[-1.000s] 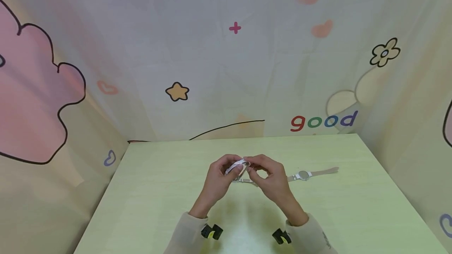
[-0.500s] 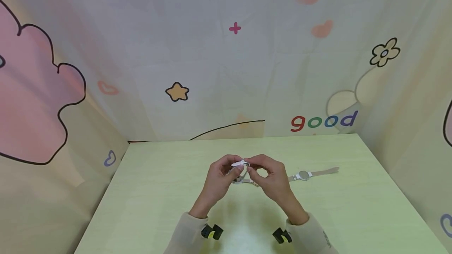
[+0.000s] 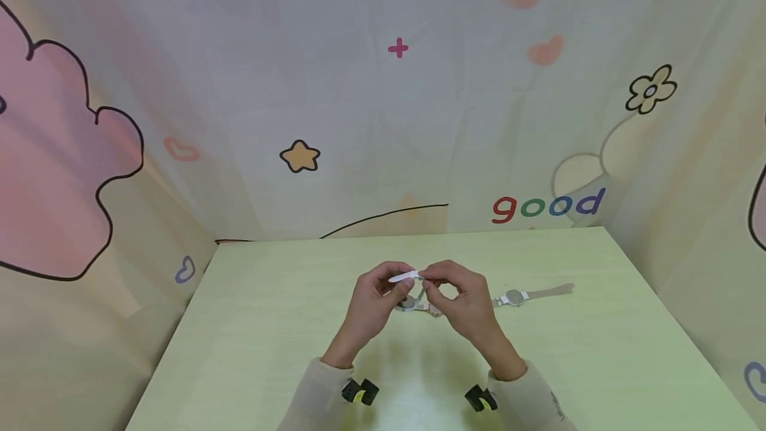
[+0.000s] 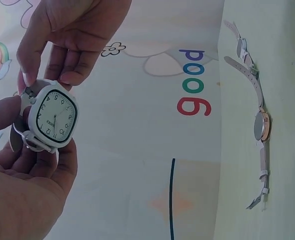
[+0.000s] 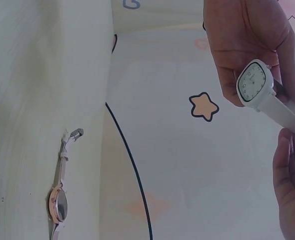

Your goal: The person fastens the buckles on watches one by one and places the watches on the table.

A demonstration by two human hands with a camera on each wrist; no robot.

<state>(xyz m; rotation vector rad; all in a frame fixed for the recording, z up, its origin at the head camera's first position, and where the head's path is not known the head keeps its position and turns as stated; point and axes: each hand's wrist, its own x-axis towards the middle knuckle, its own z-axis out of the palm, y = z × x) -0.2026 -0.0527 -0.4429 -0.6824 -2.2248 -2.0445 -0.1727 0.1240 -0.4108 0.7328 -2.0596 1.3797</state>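
Observation:
Both hands hold a white wristwatch (image 4: 56, 116) with a rounded-square dial above the table. My left hand (image 3: 372, 301) grips it, thumb and fingers around the case and strap. The thumb and fingertips of my right hand (image 3: 463, 298) pinch the strap near its metal buckle. In the right wrist view, the white strap (image 5: 282, 112) runs from the case to those fingertips. A pale strap end (image 3: 403, 277) lies over the left fingers in the head view. The fingers partly hide the buckle.
On the pale green table (image 3: 269, 338), a rose-gold watch (image 5: 57, 205) lies just beyond the hands, partly covered by them in the head view. Farther right lies another watch (image 3: 514, 297) with a beige strap. A printed curtain (image 3: 359, 85) stands behind the table.
The pale strap end has turned from slanting along the left fingers to lying flatter and farther out. My right hand has shifted slightly right, still pinching the strap.

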